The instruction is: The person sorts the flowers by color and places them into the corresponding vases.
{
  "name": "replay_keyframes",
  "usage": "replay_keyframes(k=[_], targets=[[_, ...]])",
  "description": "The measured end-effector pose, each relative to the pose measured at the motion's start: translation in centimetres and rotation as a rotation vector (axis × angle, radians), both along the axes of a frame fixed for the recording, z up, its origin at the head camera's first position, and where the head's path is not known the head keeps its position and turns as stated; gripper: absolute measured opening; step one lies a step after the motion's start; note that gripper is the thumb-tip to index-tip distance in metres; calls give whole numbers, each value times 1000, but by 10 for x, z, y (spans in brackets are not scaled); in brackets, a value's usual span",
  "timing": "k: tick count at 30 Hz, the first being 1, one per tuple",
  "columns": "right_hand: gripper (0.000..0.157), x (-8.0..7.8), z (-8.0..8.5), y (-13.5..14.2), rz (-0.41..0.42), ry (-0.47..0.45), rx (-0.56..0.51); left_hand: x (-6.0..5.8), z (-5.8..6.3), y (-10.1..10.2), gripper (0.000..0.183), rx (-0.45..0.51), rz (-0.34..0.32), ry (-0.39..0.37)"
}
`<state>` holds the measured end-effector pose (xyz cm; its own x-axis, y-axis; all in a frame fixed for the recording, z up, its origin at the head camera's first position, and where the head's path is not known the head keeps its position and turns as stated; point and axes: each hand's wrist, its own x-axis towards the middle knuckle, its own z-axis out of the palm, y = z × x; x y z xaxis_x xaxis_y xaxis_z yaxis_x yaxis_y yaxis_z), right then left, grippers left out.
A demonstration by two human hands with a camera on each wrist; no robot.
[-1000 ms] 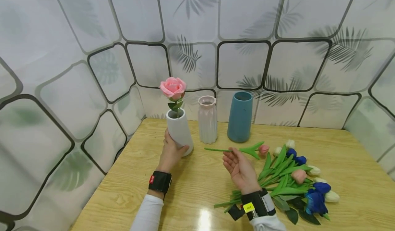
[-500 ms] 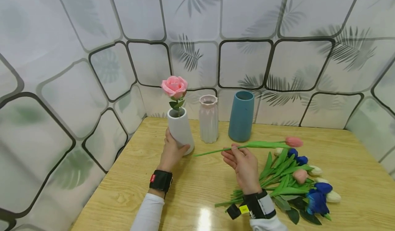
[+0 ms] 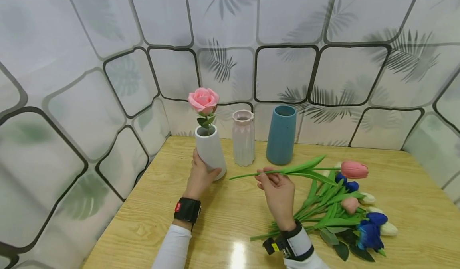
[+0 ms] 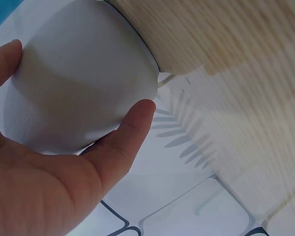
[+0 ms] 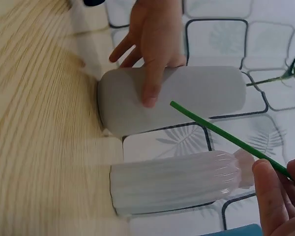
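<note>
My left hand grips the lower part of a white vase, thumb on its near side. A pink rose stands in that vase. In the left wrist view, the fingers curve round the vase's wall. With thumb and fingertips my right hand pinches the green stem of a pink tulip. The tulip lies nearly level above the table, bloom to the right. Its cut stem end points left toward the white vase; the right wrist view shows the green stem in front of both pale vases.
A pale pink fluted vase and a blue vase stand along the back of the wooden table. At the right lies a pile of artificial flowers, white, blue and peach, with stems pointing left. A patterned curtain hangs behind.
My right hand has turned over, palm now more downward, and the tulip has shifted out to the right, its bloom clear of the hand. The left hand and white vase stay put.
</note>
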<state>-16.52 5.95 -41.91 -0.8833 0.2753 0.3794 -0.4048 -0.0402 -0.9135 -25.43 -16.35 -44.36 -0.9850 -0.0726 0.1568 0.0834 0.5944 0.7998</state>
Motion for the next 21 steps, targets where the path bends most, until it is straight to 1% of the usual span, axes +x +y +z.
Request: replay_keyframes(k=[3,6,10,11,13,15,17,18,19,21], targets=[[17,2,-3,-3,-42,117,144,0,0,0,108,2,-3,2],[14,5,-4,-7,-65,201,285,0,0,0,108,-4,-3,3],[18,9,-1,-14,-19,244,391,-1,0,-1,108,-3,-1,8],[20,9,1,-15,-18,273,419,-1,0,-1,108,0,-1,8],[24,10,6,-18,-30,356,467,-1,-1,-2,108,-1,-1,5],[27,9,12,-21,-71,480,523,-1,-2,-2,108,-4,1,-1],[23,8,20,-24,-111,614,579,-2,-3,-2,108,-10,6,-3],[20,6,23,-26,-122,662,600,-2,-4,-1,108,-12,10,-1],[16,4,26,-27,-131,700,621,-2,-4,0,108,-13,15,3],[16,1,35,-28,-158,761,669,-2,-3,3,107,-13,18,12]])
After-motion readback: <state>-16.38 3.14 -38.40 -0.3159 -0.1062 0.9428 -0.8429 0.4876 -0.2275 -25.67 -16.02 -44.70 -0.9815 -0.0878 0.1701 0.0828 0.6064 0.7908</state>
